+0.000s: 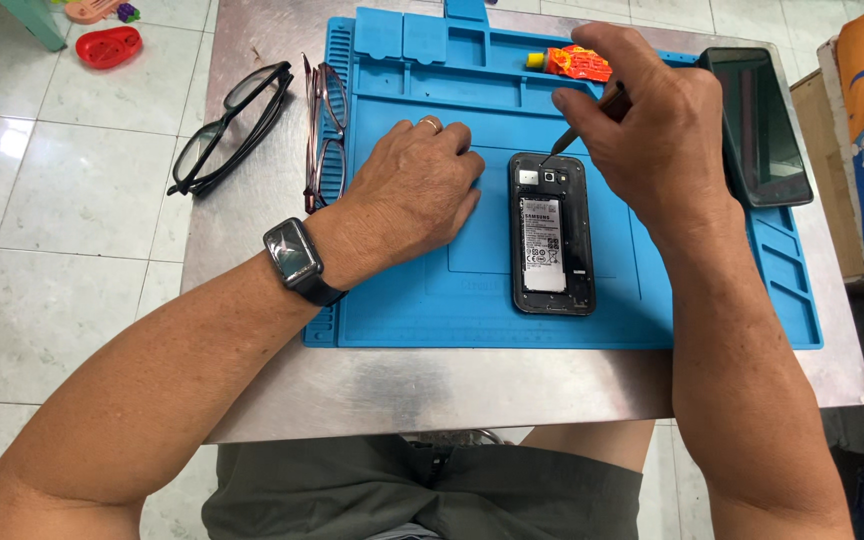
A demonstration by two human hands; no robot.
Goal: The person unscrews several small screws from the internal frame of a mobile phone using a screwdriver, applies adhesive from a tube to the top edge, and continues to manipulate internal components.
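Steel table (512, 390), blue mat (652, 310): my right hand (652, 130) pinches screwdriver (592, 118) at opened phone's (551, 235) 12 o'clock; left hand (412, 195) flat, empty. I'd grip this fragile phone's edges.

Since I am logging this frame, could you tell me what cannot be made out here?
Head view only:
- Tool handle: hidden inside the right hand.
- Opened phone screws: too small to make out.
- Blue mat under the left hand: covered.
- Orange tube: right end behind the right hand.
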